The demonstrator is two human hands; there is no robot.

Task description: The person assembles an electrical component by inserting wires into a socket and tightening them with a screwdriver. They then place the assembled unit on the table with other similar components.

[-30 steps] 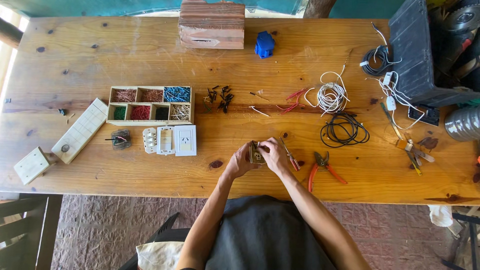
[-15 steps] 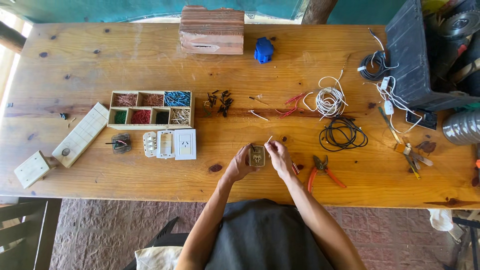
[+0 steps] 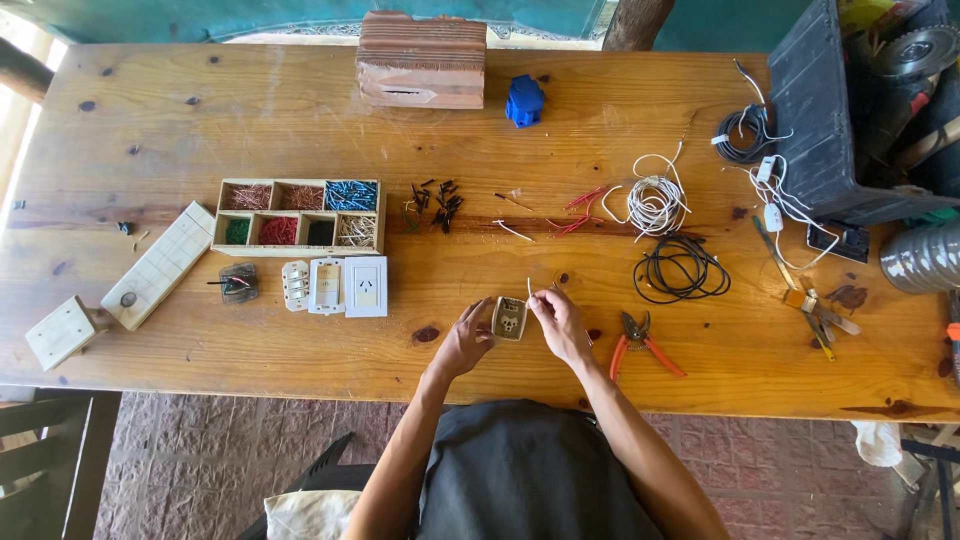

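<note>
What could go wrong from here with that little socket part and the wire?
The left hand holds the small socket module just above the table edge; a slip may drop it to the floor. The thin white wire pinched by the right hand might bend or miss its hole. The pliers lie close to that forearm and may get knocked.

Small electrical workshop, rough and semi-outdoor in look. Long knotty wooden workbench (image 3: 200,130) fills the frame; at centre left a compartmented tray (image 3: 298,216) of sorted wire offcuts, at right coils of cable (image 3: 681,270), red-handled pliers (image 3: 643,343) and a black toolbox (image 3: 822,120). White socket plates (image 3: 348,286) lie below the tray; brick-paved floor (image 3: 180,460) along the bottom.
</note>
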